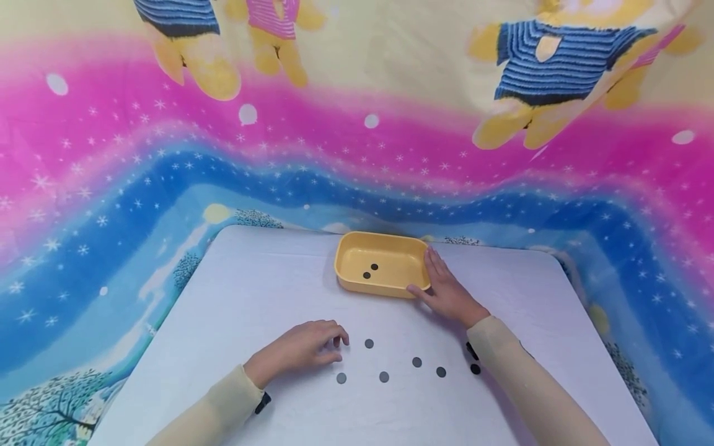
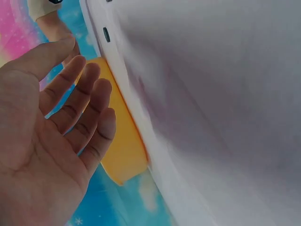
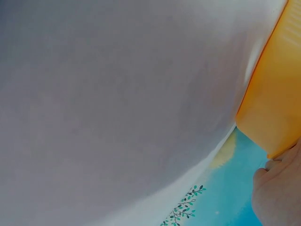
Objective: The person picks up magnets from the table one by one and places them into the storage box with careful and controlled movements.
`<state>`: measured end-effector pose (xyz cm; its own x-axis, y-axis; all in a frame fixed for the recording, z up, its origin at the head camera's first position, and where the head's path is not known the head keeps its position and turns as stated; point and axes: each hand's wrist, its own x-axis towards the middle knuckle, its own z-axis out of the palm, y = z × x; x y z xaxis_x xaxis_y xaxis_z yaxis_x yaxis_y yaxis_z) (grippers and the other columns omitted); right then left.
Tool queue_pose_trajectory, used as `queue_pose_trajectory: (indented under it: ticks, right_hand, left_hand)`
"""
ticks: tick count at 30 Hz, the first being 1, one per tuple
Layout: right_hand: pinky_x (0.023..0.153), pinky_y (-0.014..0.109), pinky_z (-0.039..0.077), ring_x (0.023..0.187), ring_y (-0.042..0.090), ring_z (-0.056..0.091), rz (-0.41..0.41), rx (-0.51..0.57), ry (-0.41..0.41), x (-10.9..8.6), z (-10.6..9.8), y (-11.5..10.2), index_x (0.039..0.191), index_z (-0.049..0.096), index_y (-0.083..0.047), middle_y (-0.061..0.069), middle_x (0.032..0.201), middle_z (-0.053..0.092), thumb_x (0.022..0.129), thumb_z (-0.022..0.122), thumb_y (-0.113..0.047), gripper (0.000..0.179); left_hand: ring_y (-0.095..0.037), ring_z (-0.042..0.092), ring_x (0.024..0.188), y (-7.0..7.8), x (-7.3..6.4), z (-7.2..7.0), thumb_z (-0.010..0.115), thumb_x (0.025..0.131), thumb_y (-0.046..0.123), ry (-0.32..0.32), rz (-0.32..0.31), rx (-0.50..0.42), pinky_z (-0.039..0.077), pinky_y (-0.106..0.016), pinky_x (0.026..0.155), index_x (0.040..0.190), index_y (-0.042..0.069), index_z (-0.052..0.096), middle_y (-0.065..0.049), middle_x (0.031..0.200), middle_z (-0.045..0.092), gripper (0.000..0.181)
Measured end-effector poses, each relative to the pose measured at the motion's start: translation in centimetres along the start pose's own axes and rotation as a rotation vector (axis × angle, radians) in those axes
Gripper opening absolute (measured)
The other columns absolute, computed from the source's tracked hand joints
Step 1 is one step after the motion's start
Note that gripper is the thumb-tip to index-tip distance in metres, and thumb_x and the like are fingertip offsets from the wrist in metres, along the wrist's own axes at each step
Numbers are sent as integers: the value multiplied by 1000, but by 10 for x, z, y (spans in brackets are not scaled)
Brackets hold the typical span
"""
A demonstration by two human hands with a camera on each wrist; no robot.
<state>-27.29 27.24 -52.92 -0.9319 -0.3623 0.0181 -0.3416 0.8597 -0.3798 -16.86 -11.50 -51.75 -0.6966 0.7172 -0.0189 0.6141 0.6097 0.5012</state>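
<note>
A yellow rectangular plastic box (image 1: 385,289) stands near the far edge of the table, with two small dark discs (image 1: 374,267) lying on its floor. My right hand (image 1: 446,294) holds the box's right end, thumb at the near rim and fingers along the right side. In the right wrist view only part of that hand (image 3: 280,188) shows, at the corner of the box (image 3: 270,103). My left hand (image 1: 304,347) hovers over the table, its fingers loosely bent with nothing between them. Just right of its fingertips lies a grey disc (image 1: 369,344).
Several more flat discs are scattered across the near half of the white-covered table (image 1: 268,272), among them one by the left thumb (image 1: 341,378) and a blacker one (image 1: 475,369) beside the right sleeve (image 1: 519,378). A printed cloth (image 1: 357,161) with bears hangs behind.
</note>
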Motion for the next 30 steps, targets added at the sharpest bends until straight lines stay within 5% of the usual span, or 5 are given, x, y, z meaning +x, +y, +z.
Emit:
queue_pose_trajectory:
  ticks: [6,30]
  right_hand:
    - [134,58,11,166,28,-10,8,12,-7,-1,1,0,171,-11,-9,3,179,-19,102,46,-77,113]
    - [133,60,12,166,37,-3,-12,6,15,-2,0,-1,171,-8,-4,9,180,-15,103,48,-75,113]
  left_hand:
    - [-2,60,92,2,-5,7,82,97,28,-43,43,-6,52,-23,85,121,23,73,12,105,67,26]
    - [4,53,91,11,-11,18,86,93,35,-149,51,38,53,-21,88,113,31,72,19,102,59,24]
